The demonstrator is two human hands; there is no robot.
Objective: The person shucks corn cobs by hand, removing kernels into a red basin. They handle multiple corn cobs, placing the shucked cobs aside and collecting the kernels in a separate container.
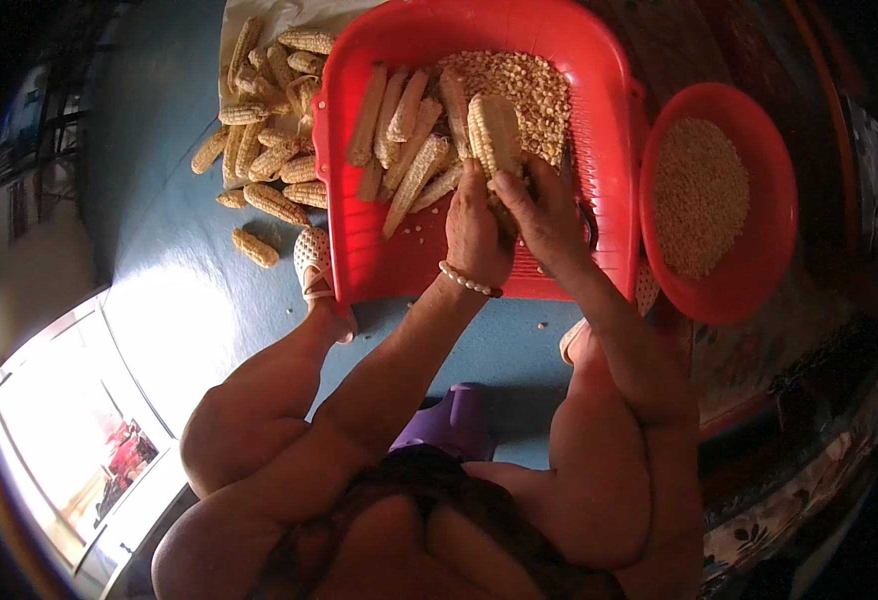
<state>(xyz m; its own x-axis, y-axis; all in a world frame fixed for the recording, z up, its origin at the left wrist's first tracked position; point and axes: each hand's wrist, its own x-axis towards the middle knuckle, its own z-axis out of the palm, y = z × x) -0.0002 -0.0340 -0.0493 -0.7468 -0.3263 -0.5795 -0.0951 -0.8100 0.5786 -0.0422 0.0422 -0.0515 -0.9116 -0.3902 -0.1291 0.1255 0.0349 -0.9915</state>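
Both my hands grip one partly shelled ear of dried corn [493,133] above a red plastic scoop-shaped tray [401,37]. My left hand [480,232], with a beaded bracelet on its wrist, wraps the lower end of the ear. My right hand [551,214] is on its right side, thumb laid across it. Pale kernel rows show on the ear's left; a bare strip runs along its right. Several stripped corncobs [413,176] lie in the tray's left half. Loose kernels [533,90] are heaped at its upper right. A dark tool, partly hidden, lies beside my right hand.
Unshelled ears of corn [274,150] are piled left of the tray, partly on a pale sheet [227,75]. A single ear [254,248] lies on the blue floor [259,315]. At right stands a red basin [773,202] holding kernels [701,195]. A purple stool [458,420] is beneath me.
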